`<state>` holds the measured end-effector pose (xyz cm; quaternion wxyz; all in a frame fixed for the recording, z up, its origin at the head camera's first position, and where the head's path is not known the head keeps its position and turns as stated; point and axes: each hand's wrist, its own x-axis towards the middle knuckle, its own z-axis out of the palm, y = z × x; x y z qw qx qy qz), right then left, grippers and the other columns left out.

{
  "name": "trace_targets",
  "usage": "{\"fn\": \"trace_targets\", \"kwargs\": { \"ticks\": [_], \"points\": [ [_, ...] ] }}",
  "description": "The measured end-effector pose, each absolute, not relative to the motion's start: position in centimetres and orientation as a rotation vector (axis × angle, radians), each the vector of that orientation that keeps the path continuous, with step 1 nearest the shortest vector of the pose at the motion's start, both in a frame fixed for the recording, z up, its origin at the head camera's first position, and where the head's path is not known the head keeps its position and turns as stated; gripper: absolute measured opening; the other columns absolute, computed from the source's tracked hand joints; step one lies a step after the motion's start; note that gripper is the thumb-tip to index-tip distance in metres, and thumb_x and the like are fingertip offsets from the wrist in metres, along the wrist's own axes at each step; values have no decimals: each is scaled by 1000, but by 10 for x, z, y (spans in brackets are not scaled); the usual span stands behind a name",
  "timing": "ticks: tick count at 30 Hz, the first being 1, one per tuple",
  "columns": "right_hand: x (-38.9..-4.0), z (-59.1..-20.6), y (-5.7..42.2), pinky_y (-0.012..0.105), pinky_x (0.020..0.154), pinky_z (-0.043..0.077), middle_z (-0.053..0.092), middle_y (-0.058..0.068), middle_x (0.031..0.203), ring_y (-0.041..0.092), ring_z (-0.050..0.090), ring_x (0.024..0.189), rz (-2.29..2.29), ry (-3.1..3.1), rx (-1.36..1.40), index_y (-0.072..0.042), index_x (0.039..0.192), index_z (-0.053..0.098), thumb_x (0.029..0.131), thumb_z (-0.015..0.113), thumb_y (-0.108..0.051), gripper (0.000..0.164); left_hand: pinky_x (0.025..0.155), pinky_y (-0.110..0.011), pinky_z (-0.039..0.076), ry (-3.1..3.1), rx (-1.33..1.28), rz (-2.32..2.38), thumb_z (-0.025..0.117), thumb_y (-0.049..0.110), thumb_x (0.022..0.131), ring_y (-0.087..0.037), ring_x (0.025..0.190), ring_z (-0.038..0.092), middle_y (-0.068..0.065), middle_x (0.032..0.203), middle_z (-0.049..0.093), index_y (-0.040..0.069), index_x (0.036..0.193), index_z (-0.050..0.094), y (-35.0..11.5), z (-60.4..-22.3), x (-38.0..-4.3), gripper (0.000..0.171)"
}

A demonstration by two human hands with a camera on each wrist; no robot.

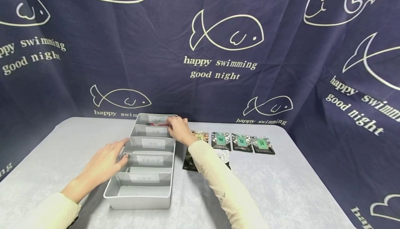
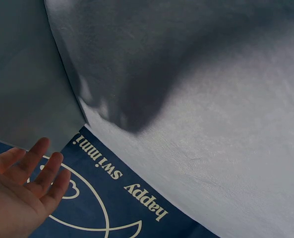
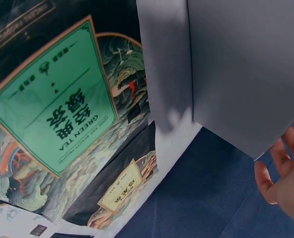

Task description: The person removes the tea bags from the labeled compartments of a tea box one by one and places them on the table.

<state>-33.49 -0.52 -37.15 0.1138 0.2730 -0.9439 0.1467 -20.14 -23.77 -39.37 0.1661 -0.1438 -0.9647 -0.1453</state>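
A long light-grey divided box (image 1: 140, 201) stands on the table, white paper labels on its compartment walls. At the farthest compartment, my right hand (image 1: 180, 129) pinches the right end of a red tea packet (image 1: 158, 124), most of which is hidden below the walls. The right wrist view shows the right hand's curled fingers (image 3: 280, 153) at the box's rim; the packet is hidden there. My left hand (image 1: 104, 161) rests on the box's left side, fingers extended along the rim; in the left wrist view its fingers (image 2: 40, 171) are relaxed and slightly spread.
Right of the box lie several tea packets: a yellow-labelled one (image 1: 200, 136), green-labelled ones (image 1: 221, 140), a black one (image 1: 189, 163) and a white one (image 1: 224, 155) partly under the right forearm. A navy fish-print curtain (image 1: 218, 97) hangs behind the table (image 1: 281, 194).
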Motion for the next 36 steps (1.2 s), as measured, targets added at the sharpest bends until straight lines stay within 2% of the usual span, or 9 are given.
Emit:
{"fn": "trace_targets", "kwargs": {
  "ticks": [5,14,27,36],
  "points": [
    [-334,-370,-4,35,82,39,65,-2,97,17,57,96,494,-2764,781,-16,99,64,87,56,-11,15,91,-57,40,-2750,-403,-421,54,22,85,-42,110,51,-22,123,55,2,133,42,-238,-393,-202,53],
    [-336,-372,-2,33,77,39,63,-3,87,14,55,84,575,-2732,764,-16,90,62,87,58,-13,5,90,-56,41,-2747,-404,-420,54,22,85,-42,109,52,-22,122,56,2,133,42,-238,-393,-202,53],
    [-340,-370,4,37,83,44,67,-1,82,16,60,80,766,-2629,753,-12,90,60,85,58,-11,6,89,-55,42,-2739,-414,-397,54,22,85,-42,107,53,-22,121,57,1,132,43,-238,-392,-203,52],
    [-341,-367,3,37,80,45,66,0,79,17,59,78,865,-2513,640,-12,88,60,84,57,-12,6,90,-55,41,-2747,-407,-410,53,22,85,-41,108,52,-21,122,56,2,133,42,-238,-393,-203,52]
  ]
}}
